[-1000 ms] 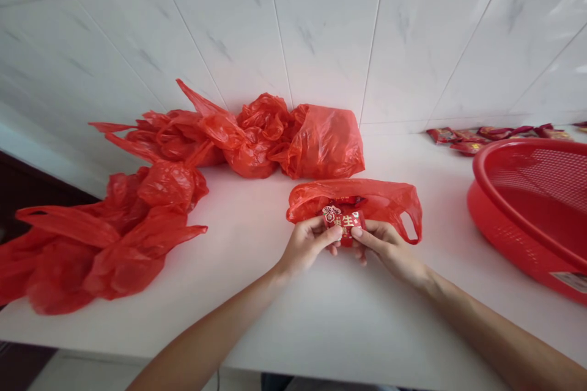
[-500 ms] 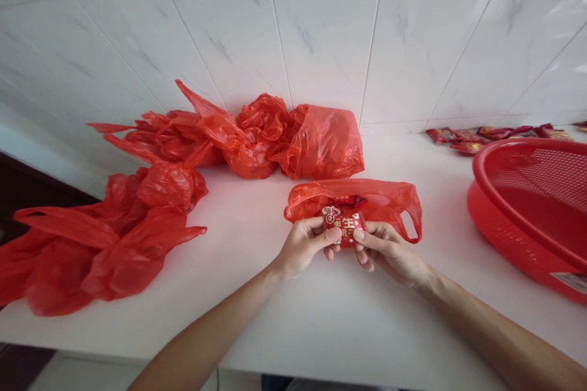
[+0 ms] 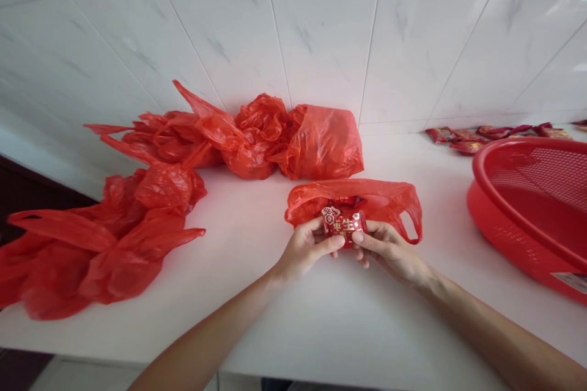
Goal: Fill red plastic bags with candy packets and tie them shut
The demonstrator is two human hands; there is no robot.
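White desk [image 3: 220, 324]: red plastic basket [image 3: 518, 238] at right, crumpled red plastic bags [image 3: 321, 143] along the wall. 1 open red bag [image 3: 389, 198] holds red packets [image 3: 346, 200]. Left hand [image 3: 305, 250] and right hand [image 3: 387, 250] grasp 1 printed red packet [image 3: 343, 226] at its mouth.

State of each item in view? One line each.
left hand, gripping packet's left side
right hand, gripping packet's right side
red packet, held up, sealed as far as visible
red plastic bag, lying on counter under hands, mouth open
crumpled red bags, bunched in heaps
red basket, upright
wrapped packets, lying loose by wall
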